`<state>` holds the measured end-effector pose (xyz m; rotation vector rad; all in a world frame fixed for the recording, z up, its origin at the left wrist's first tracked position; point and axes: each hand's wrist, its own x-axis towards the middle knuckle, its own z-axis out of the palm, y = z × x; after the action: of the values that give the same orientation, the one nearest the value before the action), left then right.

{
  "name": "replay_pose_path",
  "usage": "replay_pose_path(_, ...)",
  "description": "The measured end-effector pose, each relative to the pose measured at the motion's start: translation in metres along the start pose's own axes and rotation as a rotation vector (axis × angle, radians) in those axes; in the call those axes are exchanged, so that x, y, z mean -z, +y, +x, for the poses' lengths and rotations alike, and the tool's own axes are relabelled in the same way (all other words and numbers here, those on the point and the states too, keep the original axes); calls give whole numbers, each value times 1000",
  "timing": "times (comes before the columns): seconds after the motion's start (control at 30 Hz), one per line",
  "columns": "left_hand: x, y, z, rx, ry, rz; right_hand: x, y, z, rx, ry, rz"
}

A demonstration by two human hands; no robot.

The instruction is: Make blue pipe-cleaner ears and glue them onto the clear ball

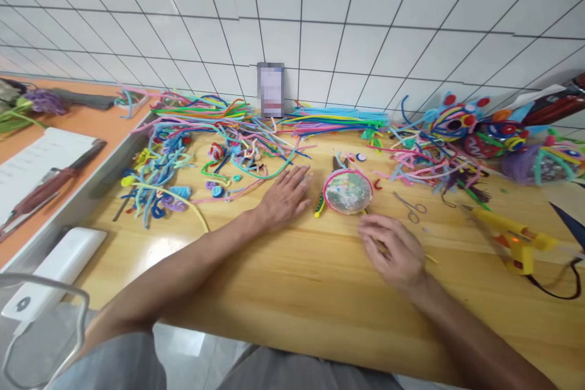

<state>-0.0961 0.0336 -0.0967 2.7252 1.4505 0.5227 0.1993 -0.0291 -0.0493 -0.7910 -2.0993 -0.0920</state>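
Observation:
My left hand (pixel 284 196) lies flat on the wooden table (pixel 292 280), fingers stretched out and together, holding nothing, just left of a round disc rimmed with pink pipe cleaner (pixel 348 191). My right hand (pixel 390 248) rests palm down a little nearer than the disc, fingers loosely curled over a thin yellow stick (pixel 431 259) that pokes out at its right. Pliers (pixel 339 163) lie behind the disc. A green and yellow piece (pixel 319 206) sits at the disc's left edge.
Loose pipe cleaners (pixel 205 140) cover the table's far left and back. Small scissors (pixel 410 206) and a yellow glue gun (pixel 514 237) lie at right, finished pipe-cleaner figures (pixel 475 128) behind them. A phone (pixel 270 89) leans on the tiled wall. An orange table (pixel 55 134) stands at left.

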Motion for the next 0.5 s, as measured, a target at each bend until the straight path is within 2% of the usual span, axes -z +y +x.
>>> replay_pose_path(0.1,-13,0,-2,-17,-105,38,-6,-2,-6,21,-60,23)
replay_pose_path(0.17,-16,-1,-3,-22,-135,50,-9,-2,-8,19,-89,46)
replay_pose_path(0.5,-7,2,2,2,-166,47,-10,8,-17,-24,-121,42)
